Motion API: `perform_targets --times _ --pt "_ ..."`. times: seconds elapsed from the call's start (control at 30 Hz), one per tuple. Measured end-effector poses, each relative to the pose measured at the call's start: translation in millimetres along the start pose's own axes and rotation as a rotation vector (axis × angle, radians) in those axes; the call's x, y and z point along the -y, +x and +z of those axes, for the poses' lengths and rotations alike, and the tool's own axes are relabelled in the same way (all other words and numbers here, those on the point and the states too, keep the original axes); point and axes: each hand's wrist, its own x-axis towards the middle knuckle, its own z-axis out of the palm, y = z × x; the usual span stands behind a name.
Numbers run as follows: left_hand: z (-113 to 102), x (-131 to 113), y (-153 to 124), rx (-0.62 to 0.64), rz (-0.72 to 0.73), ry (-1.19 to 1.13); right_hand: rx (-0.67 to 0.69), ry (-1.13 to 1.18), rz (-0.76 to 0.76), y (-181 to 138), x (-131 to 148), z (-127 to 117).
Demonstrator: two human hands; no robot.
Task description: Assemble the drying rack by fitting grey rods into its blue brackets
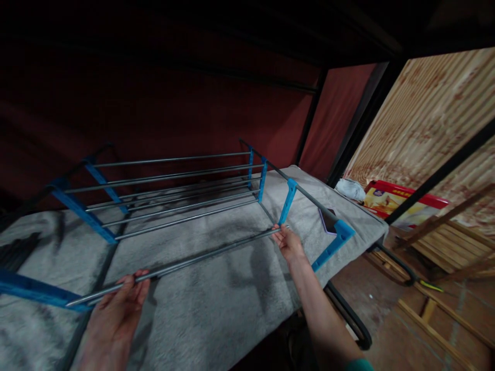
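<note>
My left hand [120, 304] is closed around thin grey metal tubes [216, 251], which look like two lying close together. Near their other end, my right hand [286, 241] pinches them beside a blue bracket [287, 201]. The tubes run across the front of a partly assembled rack [185, 176] with blue plastic brackets and grey rods, lying on a grey cloth. At the left, the tube ends meet or overlap a blue bracket [38, 289]; whether they are seated in it I cannot tell. Another blue bracket [334, 245] stands at the right front, apart from the tubes.
A phone [328, 220] lies on the cloth-covered surface [216, 304] beyond my right hand. Several dark rods [19, 250] lie at the left. A red and yellow box [402, 203], a white bag [350, 189] and wooden frames [429, 314] are off to the right.
</note>
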Motion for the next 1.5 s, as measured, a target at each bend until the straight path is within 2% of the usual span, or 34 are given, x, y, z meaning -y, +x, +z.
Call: perform_targets --times 0.17,0.47,0.63,0.87,1.13,1.37,1.5 --pt "14.6 2.7 -13.7 -0.047 -0.088 -0.169 0.015 0.0 -0.001 -2.6 3.1 -4.3" --pt "23.5 15.3 -28.5 -0.022 -0.128 -0.186 0.03 -0.036 0.008 -6.4 7.2 -10.8" --pt "24.8 21.9 -26.9 0.035 -0.134 -0.176 0.085 -0.029 0.088 -14.1 -5.0 -4.7" --pt "29.2 25.7 -27.1 0.108 -0.127 -0.185 0.245 -0.045 0.154 -32.2 -28.4 7.7" --pt "45.3 36.1 -27.8 -0.05 -0.204 -0.174 0.407 -0.015 0.204 -49.5 -49.8 18.9" --pt "52.8 37.6 -25.2 -0.052 -0.217 -0.176 0.406 -0.037 0.217 -48.2 -55.5 26.7" --pt "55.7 39.7 -27.3 0.046 -0.239 -0.166 0.385 -0.044 0.205 -46.7 -61.2 26.0"
